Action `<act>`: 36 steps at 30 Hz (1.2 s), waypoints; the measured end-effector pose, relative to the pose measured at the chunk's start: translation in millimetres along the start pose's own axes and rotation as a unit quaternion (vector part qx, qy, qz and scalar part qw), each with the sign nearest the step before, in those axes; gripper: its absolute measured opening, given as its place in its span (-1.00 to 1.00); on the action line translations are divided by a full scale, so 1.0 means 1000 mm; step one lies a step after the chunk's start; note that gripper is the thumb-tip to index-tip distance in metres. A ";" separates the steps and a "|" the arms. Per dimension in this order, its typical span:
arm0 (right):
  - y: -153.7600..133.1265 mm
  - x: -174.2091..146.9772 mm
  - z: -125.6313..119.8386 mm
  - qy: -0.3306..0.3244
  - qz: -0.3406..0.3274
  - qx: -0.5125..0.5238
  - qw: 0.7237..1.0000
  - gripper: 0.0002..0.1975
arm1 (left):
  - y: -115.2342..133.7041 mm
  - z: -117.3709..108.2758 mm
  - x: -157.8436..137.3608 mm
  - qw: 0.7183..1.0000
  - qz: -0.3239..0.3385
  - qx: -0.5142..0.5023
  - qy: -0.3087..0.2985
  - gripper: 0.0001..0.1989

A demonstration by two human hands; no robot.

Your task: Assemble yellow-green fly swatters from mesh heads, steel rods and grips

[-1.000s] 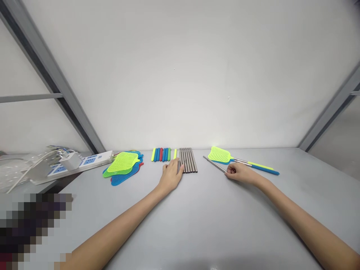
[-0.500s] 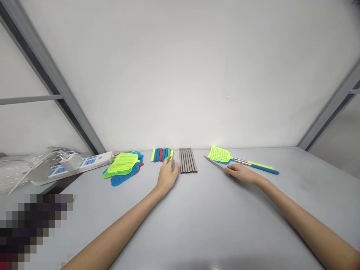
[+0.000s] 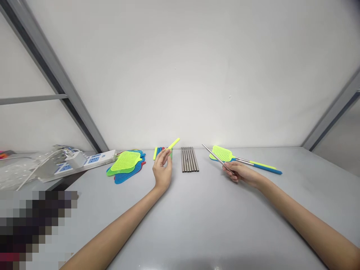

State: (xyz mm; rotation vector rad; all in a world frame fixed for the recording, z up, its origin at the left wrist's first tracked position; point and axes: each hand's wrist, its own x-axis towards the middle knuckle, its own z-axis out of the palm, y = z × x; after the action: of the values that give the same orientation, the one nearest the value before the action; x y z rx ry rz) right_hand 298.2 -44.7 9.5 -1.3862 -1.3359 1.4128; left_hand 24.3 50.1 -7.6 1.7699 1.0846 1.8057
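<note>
My left hand (image 3: 163, 168) is closed on a yellow handle grip (image 3: 174, 143), which it holds tilted above the row of coloured handle grips (image 3: 158, 151). Part of that row is hidden behind the fingers. My right hand (image 3: 234, 171) grips a thin metal rod (image 3: 213, 154) near its lower end, the far end pointing up and left. Between the hands, several metal rods (image 3: 189, 159) lie side by side on the table. Beyond my right hand lie fly swatters with yellow and blue heads (image 3: 222, 153), their handles pointing right.
Loose swatter heads (image 3: 126, 165) in yellow, green, blue and red lie piled on the left. Beside them is a white power strip (image 3: 95, 159) with a plugged-in adapter, cables and clear plastic wrap (image 3: 17, 172). A white wall (image 3: 174, 75) rises behind the grey table (image 3: 180, 225).
My left hand has lifted the yellow grip out of the row. My right hand has raised the metal rod off the table and turned it more steeply.
</note>
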 end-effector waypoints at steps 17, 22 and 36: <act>0.007 0.005 0.007 -0.044 -0.007 -0.007 0.999 -0.68 | -0.022 0.000 0.006 0.982 -0.158 -0.097 0.028 -0.67; 0.010 0.006 0.008 -0.047 -0.023 -0.010 0.999 -0.66 | -0.025 0.000 0.007 0.977 -0.186 -0.101 -0.002 -0.66; 0.016 0.010 0.004 -0.084 -0.041 -0.026 0.995 -0.67 | -0.030 0.001 0.007 0.971 -0.205 -0.109 -0.065 -0.65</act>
State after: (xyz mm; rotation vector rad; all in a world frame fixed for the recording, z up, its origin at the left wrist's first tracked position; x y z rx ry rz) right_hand 295.7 -39.0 -8.5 -1.2529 -1.5299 1.4747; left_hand 17.3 74.4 -24.7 1.3915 1.0619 1.4735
